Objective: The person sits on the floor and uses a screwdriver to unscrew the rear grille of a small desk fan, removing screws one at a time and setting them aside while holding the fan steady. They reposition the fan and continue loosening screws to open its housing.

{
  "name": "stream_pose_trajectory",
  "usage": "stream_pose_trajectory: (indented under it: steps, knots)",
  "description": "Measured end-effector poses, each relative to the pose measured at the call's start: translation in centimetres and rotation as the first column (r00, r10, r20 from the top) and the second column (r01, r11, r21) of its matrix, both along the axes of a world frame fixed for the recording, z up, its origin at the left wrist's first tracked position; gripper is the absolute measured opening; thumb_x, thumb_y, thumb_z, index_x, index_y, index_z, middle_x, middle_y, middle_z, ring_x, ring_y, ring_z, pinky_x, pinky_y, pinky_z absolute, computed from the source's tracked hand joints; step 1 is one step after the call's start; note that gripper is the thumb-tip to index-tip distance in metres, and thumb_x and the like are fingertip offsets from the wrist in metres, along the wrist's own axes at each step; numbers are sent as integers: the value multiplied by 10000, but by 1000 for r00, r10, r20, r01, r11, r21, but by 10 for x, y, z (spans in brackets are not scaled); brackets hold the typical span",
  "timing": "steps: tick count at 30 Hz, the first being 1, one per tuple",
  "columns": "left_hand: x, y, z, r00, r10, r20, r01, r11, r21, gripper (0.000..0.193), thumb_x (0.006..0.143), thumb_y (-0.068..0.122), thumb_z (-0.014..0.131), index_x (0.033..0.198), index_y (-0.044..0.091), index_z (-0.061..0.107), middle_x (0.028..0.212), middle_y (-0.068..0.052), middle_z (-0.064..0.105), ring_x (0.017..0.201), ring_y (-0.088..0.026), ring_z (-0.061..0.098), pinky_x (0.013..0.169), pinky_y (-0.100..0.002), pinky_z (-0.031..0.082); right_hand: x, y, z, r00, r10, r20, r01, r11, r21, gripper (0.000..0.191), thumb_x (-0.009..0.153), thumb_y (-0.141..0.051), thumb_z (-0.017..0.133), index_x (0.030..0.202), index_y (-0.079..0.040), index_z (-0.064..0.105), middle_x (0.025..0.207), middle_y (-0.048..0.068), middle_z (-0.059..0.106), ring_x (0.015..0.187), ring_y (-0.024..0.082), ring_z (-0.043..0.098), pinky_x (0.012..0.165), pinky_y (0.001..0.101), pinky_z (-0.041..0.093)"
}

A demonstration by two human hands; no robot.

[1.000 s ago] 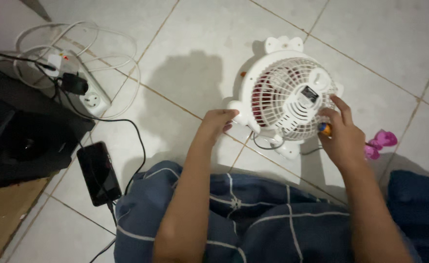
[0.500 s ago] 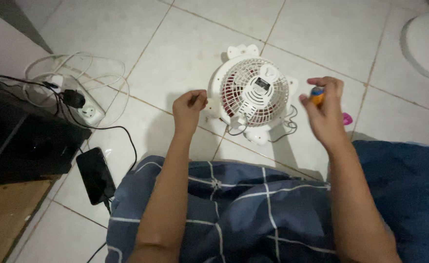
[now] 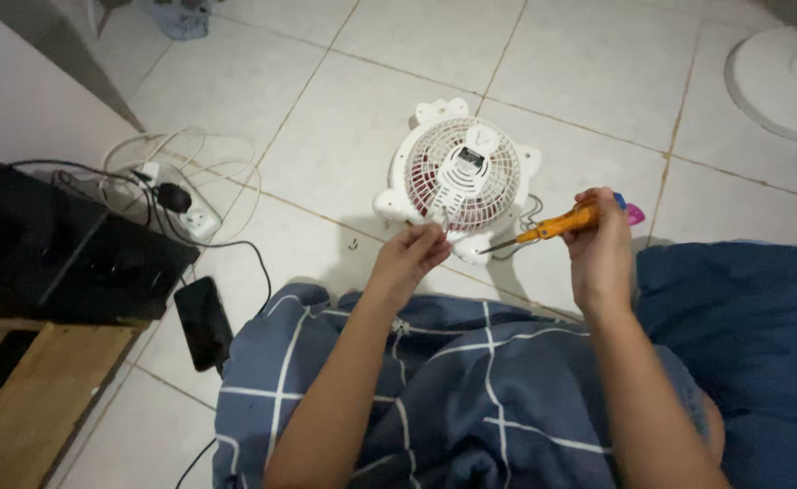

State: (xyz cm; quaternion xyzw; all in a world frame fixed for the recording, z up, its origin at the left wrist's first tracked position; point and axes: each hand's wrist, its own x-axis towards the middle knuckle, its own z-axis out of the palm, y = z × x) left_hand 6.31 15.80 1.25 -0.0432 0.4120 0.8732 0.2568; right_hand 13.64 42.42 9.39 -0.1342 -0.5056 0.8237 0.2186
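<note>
While seated on a tiled floor (image 3: pixel 589 72) with legs under a blue checked cloth (image 3: pixel 471 398), a person works over a small white fan (image 3: pixel 460 177) lying grille-up near the middle of the scene, just beyond the knees. At far left sits a black box (image 3: pixel 54 249) on a wooden board (image 3: pixel 41 398), with a dark phone (image 3: pixel 204 321) near it and a white power strip (image 3: pixel 195 217) trailing tangled cords further off. The right hand (image 3: pixel 602 249) is clenched around an orange-handled screwdriver (image 3: pixel 557 224), its tip angled toward the fan's near edge. The left hand (image 3: pixel 409 256) pinches something small at the fan's near rim; what it grips is too small to tell. A tiny dark speck, perhaps a screw (image 3: pixel 353 243), lies on the tile left of the fan. Judging from this, small parts could roll off and be lost on the pale floor, and the screwdriver tip could slip off the plastic toward the pinching fingers (image 3: pixel 436 237).
</note>
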Motion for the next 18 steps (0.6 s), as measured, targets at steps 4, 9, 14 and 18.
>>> stream_pose_trajectory:
  steps: [4,9,14,18]
  knots:
    - [-8,9,-4,995,-89,39,86,994,62,250,983,190,698,1134,-7,669,1018,-55,687,956,-165,683,969,-343,590,18,-14,11,995,-79,64,75,995,59,398,1093,-443,436,1146,-60,531,992,68,570,862,174,626,796,352,584]
    - [-29,32,-16,982,-188,4,186,973,137,228,1002,158,672,1166,0,664,1033,-63,680,980,-163,673,986,-338,580,13,-10,10,990,-87,112,75,991,106,520,1089,-527,407,1211,-26,474,1037,149,634,888,237,703,856,387,591]
    - [-45,43,-26,979,-202,9,198,965,170,219,1010,119,667,1195,3,651,1060,-54,675,1007,-151,665,1003,-338,571,-13,-9,-5,986,-137,97,112,968,225,513,1103,-485,446,1203,17,475,945,164,623,797,234,685,840,422,637]
    - [-43,43,-30,985,-174,-9,173,968,183,227,998,102,668,1206,11,653,1060,-63,677,1008,-165,668,998,-352,574,-20,-13,-15,994,-79,80,62,977,204,519,1117,-485,455,1196,27,493,896,157,625,781,231,675,847,423,631]
